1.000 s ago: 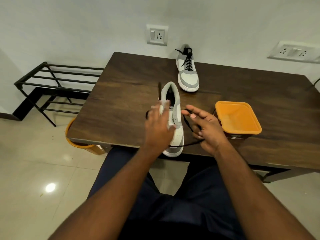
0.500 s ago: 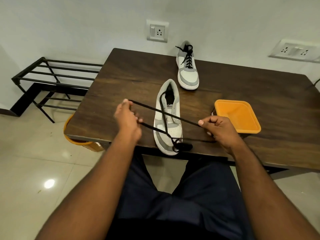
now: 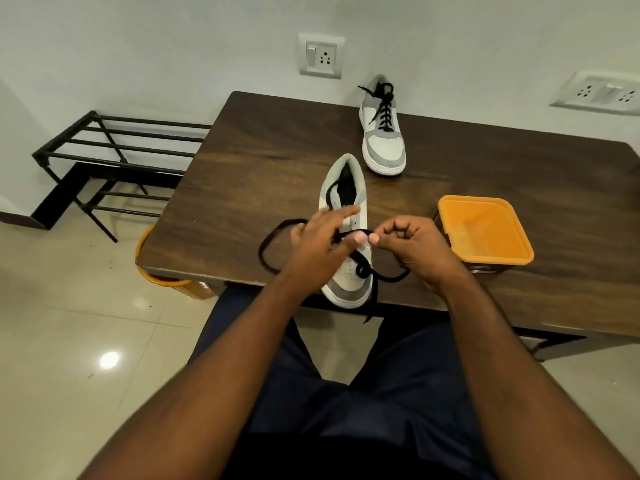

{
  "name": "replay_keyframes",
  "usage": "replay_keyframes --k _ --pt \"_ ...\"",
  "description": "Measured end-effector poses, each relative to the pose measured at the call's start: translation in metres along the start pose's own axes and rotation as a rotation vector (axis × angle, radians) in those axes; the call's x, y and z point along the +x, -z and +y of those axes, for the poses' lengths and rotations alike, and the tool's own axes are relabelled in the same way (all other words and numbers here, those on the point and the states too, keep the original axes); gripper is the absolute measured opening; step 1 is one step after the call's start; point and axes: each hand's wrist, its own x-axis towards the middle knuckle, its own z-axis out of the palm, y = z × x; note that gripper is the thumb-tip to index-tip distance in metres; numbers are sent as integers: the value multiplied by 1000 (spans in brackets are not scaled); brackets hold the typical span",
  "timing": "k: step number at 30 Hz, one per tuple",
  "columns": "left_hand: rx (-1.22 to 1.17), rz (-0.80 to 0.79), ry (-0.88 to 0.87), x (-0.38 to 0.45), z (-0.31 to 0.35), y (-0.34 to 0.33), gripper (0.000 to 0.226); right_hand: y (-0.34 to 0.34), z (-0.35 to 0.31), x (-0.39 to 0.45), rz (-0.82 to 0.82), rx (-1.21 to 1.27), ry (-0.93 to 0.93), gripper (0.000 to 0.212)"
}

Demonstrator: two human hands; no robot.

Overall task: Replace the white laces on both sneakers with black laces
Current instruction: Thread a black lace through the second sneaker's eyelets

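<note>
A: While I'm watching the feed from here, I'm tagging the near sneaker (image 3: pixel 348 237) as my landmark. It's lying toe toward the person at the front edge of the wooden table (image 3: pixel 277 161). The black lace (image 3: pixel 273 247) is running through what look like its lowest eyelets near the toe, I think, and looping out to the sneaker's left.

B: Hands?

A: The right hand (image 3: pixel 412 251), just right of the sneaker, is curling into a fist, thumb and forefinger pinching the lace. The left hand (image 3: pixel 318 251) is hovering over the sneaker's midsection, thumb pinching the lace against its side, the other fingers stretching out straight and blurring.

B: Risks?

A: I'm seeing one lace end dangling off the table edge below the toe. If the ends are coming out uneven, I'm guessing one side is running short at the top. A hard tug could also be dragging the sneaker off the edge, since nothing is pinning it. The lace is a soft flat cord, so it could be twisting in the eyelets.

B: Materials?

A: The sneaker is looking smooth white with grey suede-like panels, perforated toe, dark lining. Behind it, the far sneaker (image 3: pixel 382 133) is already wearing black laces. Right of it, an orange square tub (image 3: pixel 485 233), plastic-looking, is sitting open; I can't tell what's inside. The table is dark, grainy and matte.
</note>
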Motion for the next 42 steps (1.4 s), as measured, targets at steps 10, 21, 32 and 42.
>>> replay_keyframes --k 10,21,32,42 --pt "-283 721 498 13 -66 67 19 53 10 -20 -36 -230 -147 31" --pt "-113 -54 59 2 -19 4 45 0 -4 0 -122 -119 -94 14" --pt "-452 -81 413 3 -36 10 24 26 6 -5 -11 44 -167 22" --pt "-113 -82 227 6 -25 -15 17 9 19 -4 28 569 -168 41"
